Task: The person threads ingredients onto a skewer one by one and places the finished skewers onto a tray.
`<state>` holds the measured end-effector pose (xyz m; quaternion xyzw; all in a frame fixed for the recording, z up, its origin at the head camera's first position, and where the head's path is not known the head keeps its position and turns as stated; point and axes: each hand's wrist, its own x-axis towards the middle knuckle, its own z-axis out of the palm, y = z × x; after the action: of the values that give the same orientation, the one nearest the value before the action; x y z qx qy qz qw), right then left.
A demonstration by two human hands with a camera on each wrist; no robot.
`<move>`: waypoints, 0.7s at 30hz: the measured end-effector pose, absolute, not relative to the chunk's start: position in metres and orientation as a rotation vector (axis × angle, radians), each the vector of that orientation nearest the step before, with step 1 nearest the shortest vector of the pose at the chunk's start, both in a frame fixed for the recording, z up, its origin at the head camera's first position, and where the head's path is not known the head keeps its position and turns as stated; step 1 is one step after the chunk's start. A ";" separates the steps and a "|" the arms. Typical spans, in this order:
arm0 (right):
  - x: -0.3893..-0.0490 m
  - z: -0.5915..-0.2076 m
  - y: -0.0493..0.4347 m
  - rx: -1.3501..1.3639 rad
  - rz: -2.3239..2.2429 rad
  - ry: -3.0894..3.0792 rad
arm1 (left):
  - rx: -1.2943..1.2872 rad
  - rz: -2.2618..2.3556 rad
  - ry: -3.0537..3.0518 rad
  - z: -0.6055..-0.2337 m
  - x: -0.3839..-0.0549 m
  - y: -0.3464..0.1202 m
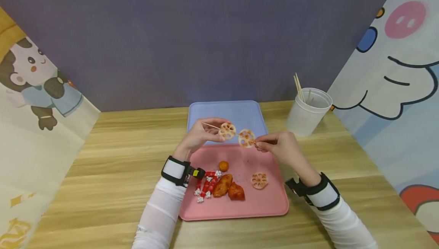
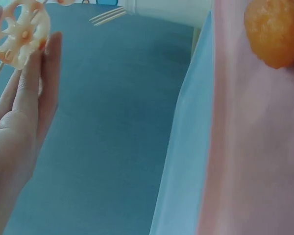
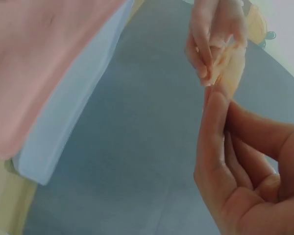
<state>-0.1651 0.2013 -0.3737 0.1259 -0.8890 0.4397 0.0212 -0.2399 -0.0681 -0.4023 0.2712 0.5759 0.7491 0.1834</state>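
Observation:
My left hand (image 1: 202, 133) holds a lotus root slice (image 1: 227, 131) between thumb and fingers, above the trays. A thin wooden skewer (image 1: 210, 126) runs through that slice and sticks out over the left palm. To its right is a second lotus root slice (image 1: 246, 138), with a short bit of skewer showing between the two. Thumb and fingertips of my right hand (image 1: 279, 145) pinch this second slice at its right edge. In the left wrist view, the left fingers support the browned, holed slice (image 2: 23, 36) from below.
A pink tray (image 1: 236, 211) carries another lotus slice (image 1: 259, 180), an orange ball (image 1: 223, 166), two glazed brown pieces (image 1: 223, 185) and red-and-white sticks (image 1: 207, 186). Behind it lies a blue tray (image 1: 223, 108). A white bucket (image 1: 303, 117) with skewers (image 1: 298, 85) stands back right.

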 end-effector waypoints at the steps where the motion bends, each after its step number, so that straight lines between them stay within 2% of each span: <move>1: -0.165 -0.373 0.201 0.387 1.383 -2.746 | 0.759 2.133 1.607 -0.402 -0.239 -0.068; 21: -0.166 -0.372 0.206 0.377 1.349 -2.758 | 0.763 2.131 1.602 -0.402 -0.240 -0.060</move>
<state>-0.1656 0.2061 -0.3721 0.1218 -0.8913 0.4361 0.0243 -0.2401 -0.0599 -0.4023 0.2706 0.5680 0.7554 0.1831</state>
